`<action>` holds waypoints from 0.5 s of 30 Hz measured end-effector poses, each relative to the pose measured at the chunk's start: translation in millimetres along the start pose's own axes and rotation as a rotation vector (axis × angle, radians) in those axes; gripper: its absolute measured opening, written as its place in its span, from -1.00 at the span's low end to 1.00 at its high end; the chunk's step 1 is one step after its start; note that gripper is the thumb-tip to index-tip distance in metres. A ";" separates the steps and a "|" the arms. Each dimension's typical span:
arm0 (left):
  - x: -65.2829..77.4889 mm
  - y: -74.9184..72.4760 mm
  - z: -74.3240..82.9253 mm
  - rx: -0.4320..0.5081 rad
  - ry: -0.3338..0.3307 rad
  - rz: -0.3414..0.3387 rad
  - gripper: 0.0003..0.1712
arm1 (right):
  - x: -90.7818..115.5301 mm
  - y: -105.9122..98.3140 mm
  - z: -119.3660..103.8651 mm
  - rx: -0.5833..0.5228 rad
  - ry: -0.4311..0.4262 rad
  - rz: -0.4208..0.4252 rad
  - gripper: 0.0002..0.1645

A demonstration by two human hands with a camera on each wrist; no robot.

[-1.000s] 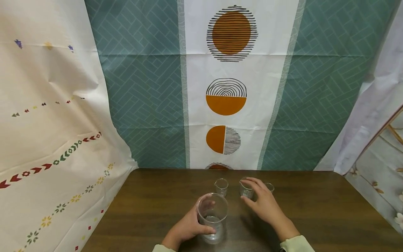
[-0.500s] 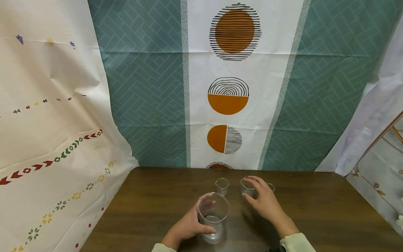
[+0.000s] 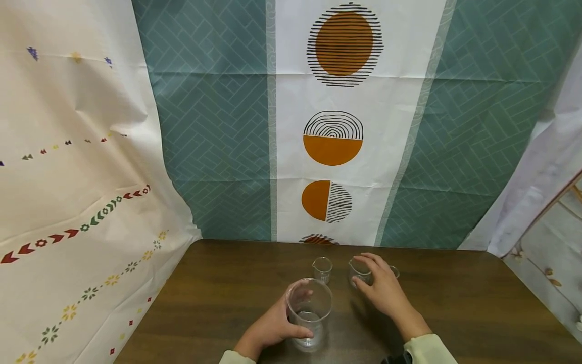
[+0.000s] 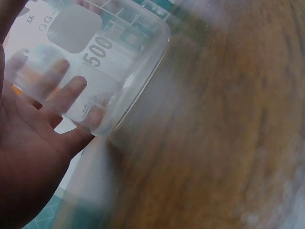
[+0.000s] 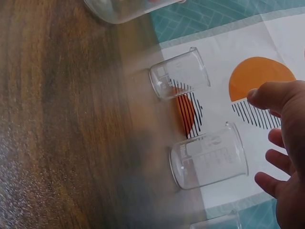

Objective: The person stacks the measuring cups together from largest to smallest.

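My left hand (image 3: 277, 319) grips a large clear glass beaker (image 3: 313, 331) near the front of the table, fingers around its far side and thumb in front. In the left wrist view the large beaker shows a printed 500 (image 4: 98, 51). The right hand (image 3: 384, 289), thumb and fingers spread and curved, hovers by a smaller beaker (image 5: 209, 160); the right wrist view shows a gap between them. Left of that one stands a slimmer small beaker (image 5: 180, 74). A third small beaker (image 3: 395, 271) is mostly hidden behind the right hand.
The dark wooden table (image 3: 218, 283) reaches back to a green and white patterned cloth (image 3: 213, 151). A cream embroidered cloth (image 3: 91, 202) hangs along the left side, and a pale cloth (image 3: 527, 202) hangs on the right.
The head view has shifted slightly. The right hand has risen a little by the middle small beaker, while the left hand keeps the large beaker in place.
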State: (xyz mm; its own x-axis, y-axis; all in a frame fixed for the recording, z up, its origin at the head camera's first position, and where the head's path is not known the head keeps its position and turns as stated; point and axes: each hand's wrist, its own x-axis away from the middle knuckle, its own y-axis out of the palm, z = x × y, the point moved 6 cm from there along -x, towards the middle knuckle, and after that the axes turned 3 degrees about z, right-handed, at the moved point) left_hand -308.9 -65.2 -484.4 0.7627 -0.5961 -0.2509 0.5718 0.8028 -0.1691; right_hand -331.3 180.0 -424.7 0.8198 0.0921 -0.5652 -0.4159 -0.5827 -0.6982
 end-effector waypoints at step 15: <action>0.5 0.3 1.3 0.015 -0.028 0.001 0.12 | -8.2 6.9 9.8 0.051 0.011 -0.057 -0.41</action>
State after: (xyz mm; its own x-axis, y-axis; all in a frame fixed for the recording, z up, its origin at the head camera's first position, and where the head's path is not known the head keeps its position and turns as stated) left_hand -308.0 -65.2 -483.4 0.7715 -0.5952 -0.2245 0.5750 0.8035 -0.1543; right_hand -344.8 183.1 -429.3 0.8469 0.1152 -0.5190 -0.3873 -0.5350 -0.7508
